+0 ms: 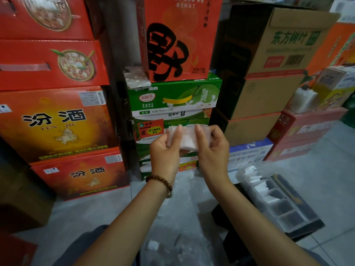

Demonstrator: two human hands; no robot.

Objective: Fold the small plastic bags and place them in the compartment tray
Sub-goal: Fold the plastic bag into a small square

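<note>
Storeroom, grey tile floor [92, 214], cartons stacked all round.

Bag [187, 138]: dead centre, held up in the air in front of the cartons. Whitish-clear, flat, roughly rectangular. Can't tell how many folds.

Left hand [165, 148]: pinching the bag's left edge, thumb on the near face, fingers behind.
Right hand [213, 148]: same grip on the right edge, thumb tip up near the top edge. Hands are apart, with the bag spanning the gap between them.

Bracelet [160, 181]: brown beads on the left wrist, 6 o'clock of that hand.

Tray [291, 217]: 4 o'clock of the bag, well apart from it and low by the floor. Clear plastic, sitting on a dark slab [290, 191]. Far compartments hold folded bags [257, 182], white and standing on edge. Near compartments show bare bottoms.

12 o'clock, behind the bag: green carton [172, 96] on top of a stack, with a red carton [178, 39] standing on it. Phone [136, 77] lies on the green carton, just beside the red one at its left.
9–10 o'clock: liquor cartons [55, 121], orange and red.
1–2 o'clock: brown cartons [269, 73].
2 o'clock, further out: white wad [303, 99] on a low red box [307, 125], probably more bags but too blurred to say.
6 o'clock, bottom edge: plastic scraps [153, 244], blurred.
</note>
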